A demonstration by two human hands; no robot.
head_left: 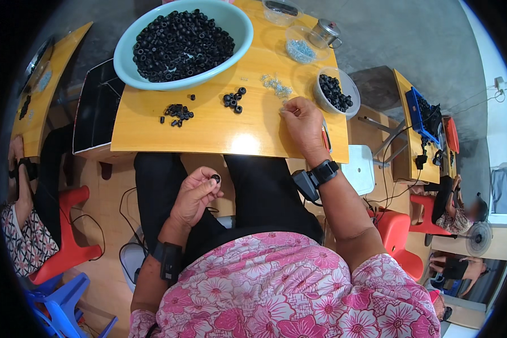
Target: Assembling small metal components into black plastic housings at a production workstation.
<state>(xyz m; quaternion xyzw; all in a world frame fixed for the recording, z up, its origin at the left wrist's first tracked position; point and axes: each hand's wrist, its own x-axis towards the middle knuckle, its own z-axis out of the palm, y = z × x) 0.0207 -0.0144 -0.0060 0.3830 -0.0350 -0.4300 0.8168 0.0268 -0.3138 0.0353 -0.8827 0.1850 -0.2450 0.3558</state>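
A blue stool (pixel 63 295) stands near a red chair (pixel 79 235), a fan (pixel 479 239) far right.

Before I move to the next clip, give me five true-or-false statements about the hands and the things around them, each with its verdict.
1. The left hand holds a small black part. True.
2. The light-blue basin contains many loose black pieces. True.
3. The right hand is inside the basin. False: it is at the yellow table, near the small clear pieces.
4. The round clear tub of black pieces stands left of the basin. False: it stands to the basin's right.
5. The right wrist wears a black strapped device. True.
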